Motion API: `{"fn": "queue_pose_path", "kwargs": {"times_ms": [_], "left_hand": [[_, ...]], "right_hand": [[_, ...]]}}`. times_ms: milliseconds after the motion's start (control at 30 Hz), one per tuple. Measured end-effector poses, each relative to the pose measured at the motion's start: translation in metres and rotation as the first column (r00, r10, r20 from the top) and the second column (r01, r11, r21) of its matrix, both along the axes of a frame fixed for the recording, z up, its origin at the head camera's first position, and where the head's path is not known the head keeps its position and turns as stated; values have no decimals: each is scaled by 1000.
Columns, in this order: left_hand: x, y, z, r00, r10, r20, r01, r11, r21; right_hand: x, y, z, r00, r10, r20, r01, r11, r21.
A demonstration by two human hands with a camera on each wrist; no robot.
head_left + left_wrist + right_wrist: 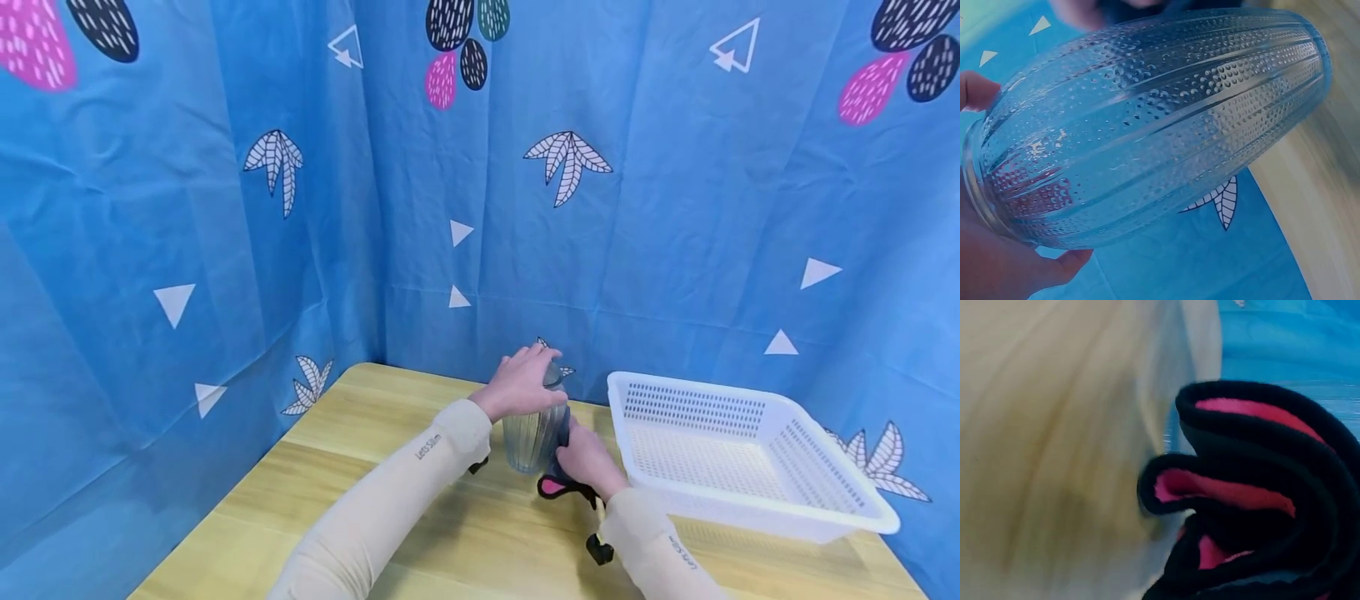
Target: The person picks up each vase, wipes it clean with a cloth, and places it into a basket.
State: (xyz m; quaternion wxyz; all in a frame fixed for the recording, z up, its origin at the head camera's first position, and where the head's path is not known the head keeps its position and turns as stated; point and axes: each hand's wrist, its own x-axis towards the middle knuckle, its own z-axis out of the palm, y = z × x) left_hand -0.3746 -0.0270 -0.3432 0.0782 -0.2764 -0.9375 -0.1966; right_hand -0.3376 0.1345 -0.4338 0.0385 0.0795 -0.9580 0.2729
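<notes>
A clear ribbed, dimpled glass vase (524, 442) stands over the wooden table, slightly tilted in the head view. My left hand (525, 385) grips it around the neck from above. In the left wrist view the vase (1147, 137) fills the picture, with thumb and fingers around its rimmed end. My right hand (588, 458) holds a folded dark cloth with black edging and a pink underside (553, 486) up against the vase's right side. The right wrist view shows the cloth (1254, 450) bunched in several folds; the right fingers are hidden there.
A white perforated plastic basket (750, 500) sits on the right of the table, close beside my right hand. The wooden table (330, 467) extends left and toward me. A blue patterned curtain (555, 275) hangs directly behind the table and along its left side.
</notes>
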Motion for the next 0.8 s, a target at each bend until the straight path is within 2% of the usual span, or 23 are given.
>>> {"fn": "queue_pose_path", "kwargs": {"times_ms": [133,267,367,500,633,800], "left_hand": [[0,0,-3,1000,2,-18,-2,1000,14],[-1,-1,-5,998,15,-58,-13,999,31],[-2,-1,-6,998,28,-55,-26,999,44],[-1,-1,-7,998,51,-37,-49,998,49],[-2,0,-8,997,45,-55,-44,999,29],[-7,0,-8,996,24,-85,-23,1000,20]], "right_hand": [[3,-1,-8,1000,22,18,-21,999,-25],[8,-1,-2,999,10,50,-2,988,-157],[12,0,6,998,-9,59,23,973,-229],[16,3,19,999,-43,18,46,967,-249],[20,3,37,996,-83,-40,70,965,-253],[28,0,58,975,-109,-192,57,964,-258]]}}
